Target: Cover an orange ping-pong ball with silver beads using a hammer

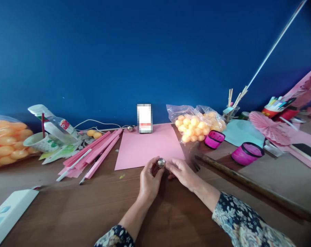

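Observation:
A small shiny metal ball [161,163] sits between the fingers and thumb of my left hand [149,180], just off the near edge of a pink paper sheet [147,151]. My right hand [184,174] is close on the ball's right side, fingers stretched towards it and slightly apart, holding nothing I can see. Whether its fingertips touch the ball is unclear. A second shiny ball [130,128] rests at the sheet's far left corner. Beside it a phone [144,118] stands upright on the sheet, its screen blurred out.
A hammer's long wooden handle [248,181] lies to the right. Behind it are magenta mesh cups [247,153] and a bag of orange balls [191,127]. Folded pink paper strips [99,151], a paper cup [39,141], another ball bag [6,142] and a white power strip [12,216] lie left.

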`<state>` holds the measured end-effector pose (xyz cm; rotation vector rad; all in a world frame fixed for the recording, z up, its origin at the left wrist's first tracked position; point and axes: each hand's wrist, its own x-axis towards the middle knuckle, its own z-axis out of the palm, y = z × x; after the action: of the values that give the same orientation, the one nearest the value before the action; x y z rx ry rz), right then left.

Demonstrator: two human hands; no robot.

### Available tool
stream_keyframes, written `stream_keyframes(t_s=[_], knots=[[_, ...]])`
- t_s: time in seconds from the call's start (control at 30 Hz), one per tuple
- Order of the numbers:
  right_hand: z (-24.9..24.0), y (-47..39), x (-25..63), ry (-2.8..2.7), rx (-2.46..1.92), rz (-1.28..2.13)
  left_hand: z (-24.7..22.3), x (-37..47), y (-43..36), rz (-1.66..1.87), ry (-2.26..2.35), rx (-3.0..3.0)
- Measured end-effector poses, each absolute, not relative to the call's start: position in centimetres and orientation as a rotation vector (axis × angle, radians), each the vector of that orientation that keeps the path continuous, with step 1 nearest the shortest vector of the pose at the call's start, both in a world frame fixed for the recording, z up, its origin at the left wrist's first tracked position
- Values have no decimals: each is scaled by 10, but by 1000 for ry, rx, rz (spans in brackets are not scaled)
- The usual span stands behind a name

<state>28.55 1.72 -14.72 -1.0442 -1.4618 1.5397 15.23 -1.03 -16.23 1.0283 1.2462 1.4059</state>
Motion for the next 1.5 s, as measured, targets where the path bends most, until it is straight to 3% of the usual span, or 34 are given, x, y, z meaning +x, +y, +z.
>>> stream_keyframes(t_s=[0.4, 1.5], knots=[[-141, 17, 285, -1316, -1140, 1639, -159, 153, -11, 1388, 1253, 1094], [-142, 17, 281, -1319, -1259, 1506, -160, 152, -13, 1334, 1362, 1208]])
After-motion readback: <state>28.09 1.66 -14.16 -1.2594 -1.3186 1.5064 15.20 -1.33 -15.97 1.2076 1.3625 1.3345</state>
